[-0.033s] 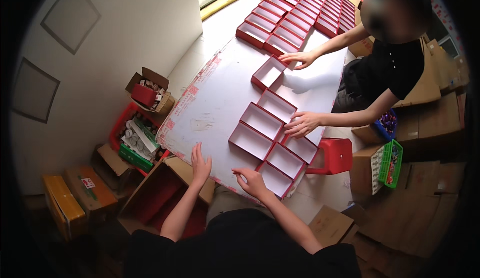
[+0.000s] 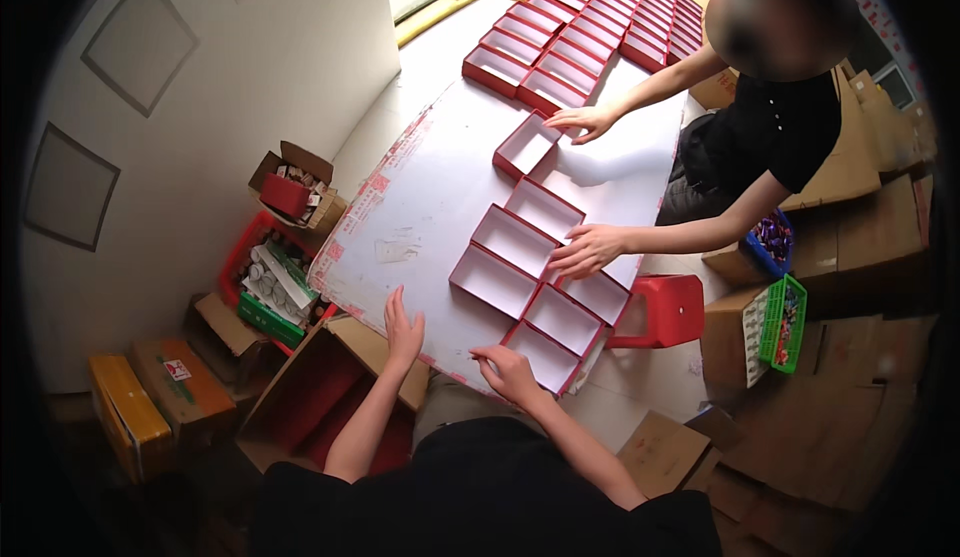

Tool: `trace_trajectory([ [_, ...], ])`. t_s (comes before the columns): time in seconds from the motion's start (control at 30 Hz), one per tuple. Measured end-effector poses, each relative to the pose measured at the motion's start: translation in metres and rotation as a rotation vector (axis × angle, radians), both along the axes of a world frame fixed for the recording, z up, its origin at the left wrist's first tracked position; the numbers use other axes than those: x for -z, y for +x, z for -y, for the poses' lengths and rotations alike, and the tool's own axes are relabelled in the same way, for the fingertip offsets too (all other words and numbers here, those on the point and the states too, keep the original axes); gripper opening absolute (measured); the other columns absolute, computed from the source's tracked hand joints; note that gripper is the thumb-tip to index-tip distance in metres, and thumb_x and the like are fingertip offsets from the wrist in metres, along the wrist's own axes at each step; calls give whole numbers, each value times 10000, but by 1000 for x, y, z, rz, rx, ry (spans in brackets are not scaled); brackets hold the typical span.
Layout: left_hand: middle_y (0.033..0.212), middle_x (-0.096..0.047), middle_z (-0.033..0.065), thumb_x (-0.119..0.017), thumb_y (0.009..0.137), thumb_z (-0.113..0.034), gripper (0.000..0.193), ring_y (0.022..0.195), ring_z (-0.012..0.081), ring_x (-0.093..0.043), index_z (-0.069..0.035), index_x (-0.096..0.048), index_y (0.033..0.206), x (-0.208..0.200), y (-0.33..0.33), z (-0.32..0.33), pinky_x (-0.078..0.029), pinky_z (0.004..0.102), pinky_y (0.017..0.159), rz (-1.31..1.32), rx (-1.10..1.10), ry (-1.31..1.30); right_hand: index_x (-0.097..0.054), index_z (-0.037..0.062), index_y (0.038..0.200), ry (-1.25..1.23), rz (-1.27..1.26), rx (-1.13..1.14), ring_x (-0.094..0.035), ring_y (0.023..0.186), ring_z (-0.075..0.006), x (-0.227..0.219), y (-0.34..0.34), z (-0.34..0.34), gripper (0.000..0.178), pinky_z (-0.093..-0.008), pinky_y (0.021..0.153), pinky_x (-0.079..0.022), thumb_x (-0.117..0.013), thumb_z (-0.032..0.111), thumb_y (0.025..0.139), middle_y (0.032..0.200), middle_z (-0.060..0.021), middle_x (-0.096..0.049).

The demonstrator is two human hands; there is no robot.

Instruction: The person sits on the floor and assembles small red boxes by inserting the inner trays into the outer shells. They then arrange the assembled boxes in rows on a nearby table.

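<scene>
My left hand (image 2: 404, 329) is held over the near edge of the white table (image 2: 400, 197), fingers stretched out, holding nothing. Close to the same edge, my right hand (image 2: 508, 373) has loosely bent fingers with the thumb apart, and nothing shows in it. Just to its right lies the nearest of several open red boxes with white insides (image 2: 545, 357), grouped at the table's near right. Across the table, a co-worker's one hand (image 2: 588, 122) touches a single red box (image 2: 527, 145). The co-worker's other hand (image 2: 590, 251) rests on the grouped boxes.
Rows of red boxes (image 2: 540, 47) cover the table's far end. A red stool (image 2: 662, 309) stands at the right, by a green basket (image 2: 783, 325) and a blue basket (image 2: 772, 245). Cardboard boxes (image 2: 180, 382) and a red crate (image 2: 240, 257) stand at the left.
The table and its boxes appear slightly further left in the picture. My hands and the co-worker's hands keep nearly the same poses.
</scene>
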State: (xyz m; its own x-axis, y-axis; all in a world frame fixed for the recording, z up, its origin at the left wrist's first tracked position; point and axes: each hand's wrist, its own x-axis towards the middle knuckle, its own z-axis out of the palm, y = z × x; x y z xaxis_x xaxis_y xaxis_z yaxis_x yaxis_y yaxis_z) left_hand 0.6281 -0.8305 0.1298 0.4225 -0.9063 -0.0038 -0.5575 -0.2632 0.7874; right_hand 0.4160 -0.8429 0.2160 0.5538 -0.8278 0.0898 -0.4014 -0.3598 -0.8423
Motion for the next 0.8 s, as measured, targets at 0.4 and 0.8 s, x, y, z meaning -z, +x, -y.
trace_trajectory([
  [0.4,1273,-330,192,-514,731,-51,584,1211,358,-275,-8,-287,1267,-66,-252,-52,-217,438,997,98,202,-224,-590,49,915,301,-62,746,-620,703,-210,38,-302,-103,165,-302,645,-479,-491,81,787,770,-86,-634],
  [0.8,1261,-322,207,-533,727,-86,569,1203,368,-271,-42,-328,1256,-72,-258,-68,-227,460,978,234,237,-123,-559,53,1000,429,-144,577,-588,774,-207,82,-326,-116,256,-315,703,-464,-530,126,756,880,-100,-599],
])
